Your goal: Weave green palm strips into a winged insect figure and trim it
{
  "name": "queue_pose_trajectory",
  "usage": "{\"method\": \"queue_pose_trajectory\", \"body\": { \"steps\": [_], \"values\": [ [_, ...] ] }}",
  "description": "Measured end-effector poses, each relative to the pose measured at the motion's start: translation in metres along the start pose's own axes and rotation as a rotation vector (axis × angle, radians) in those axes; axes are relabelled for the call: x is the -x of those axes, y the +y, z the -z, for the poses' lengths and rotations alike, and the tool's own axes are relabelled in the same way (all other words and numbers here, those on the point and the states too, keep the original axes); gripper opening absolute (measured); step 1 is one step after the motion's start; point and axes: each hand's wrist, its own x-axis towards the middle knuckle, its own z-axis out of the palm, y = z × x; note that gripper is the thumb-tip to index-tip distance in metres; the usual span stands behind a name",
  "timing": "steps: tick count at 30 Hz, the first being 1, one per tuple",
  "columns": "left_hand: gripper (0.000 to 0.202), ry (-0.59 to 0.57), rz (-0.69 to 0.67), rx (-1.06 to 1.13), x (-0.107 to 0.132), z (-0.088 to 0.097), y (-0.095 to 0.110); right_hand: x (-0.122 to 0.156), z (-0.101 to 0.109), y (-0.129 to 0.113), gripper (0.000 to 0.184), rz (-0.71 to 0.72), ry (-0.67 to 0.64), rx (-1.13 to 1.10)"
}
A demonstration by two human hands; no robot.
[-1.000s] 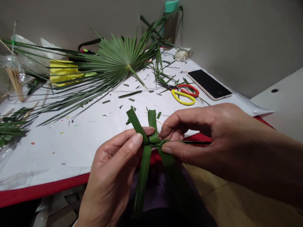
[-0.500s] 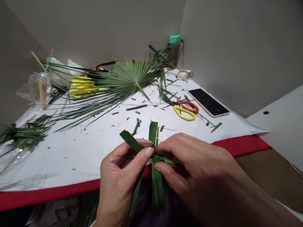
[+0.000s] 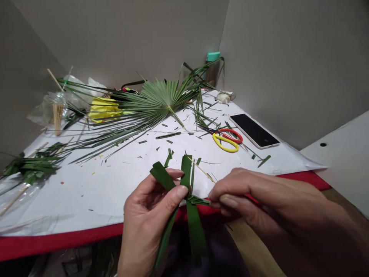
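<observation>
Crossed green palm leaf strips are pinched at their crossing between the thumb and fingers of my left hand. Their flat ends stick up above the thumb, and longer ends hang down below the table edge. Closed fingers of my right hand hold a thin wooden stick, its slim tip slanting up and left across the upright strip. A folded green strip runs from the crossing to the right fingertips; whether they grip it too, I cannot tell.
Scissors with red and yellow handles lie beside a phone. A large fan palm leaf spreads across the back. Wooden sticks, a yellow crumpled item and cut leaves are at left. Leaf scraps litter the white covering.
My right hand has drawn back to the right from the crossing, bringing the wooden stick into clearer view. My left hand stays on the strips. The whole view has shifted slightly.
</observation>
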Motion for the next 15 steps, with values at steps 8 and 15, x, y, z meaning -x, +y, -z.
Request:
{"method": "queue_pose_trajectory", "body": {
  "steps": [8,15],
  "values": [
    [0.03,-0.028,0.015,0.082,0.001,0.0,0.001,0.003,-0.011,-0.004,0.021,0.048,0.124,0.247],
    [0.022,-0.001,0.093,-0.012,0.003,-0.001,0.003,0.028,-0.025,0.0,0.011,0.051,0.47,0.36]
  ]
}}
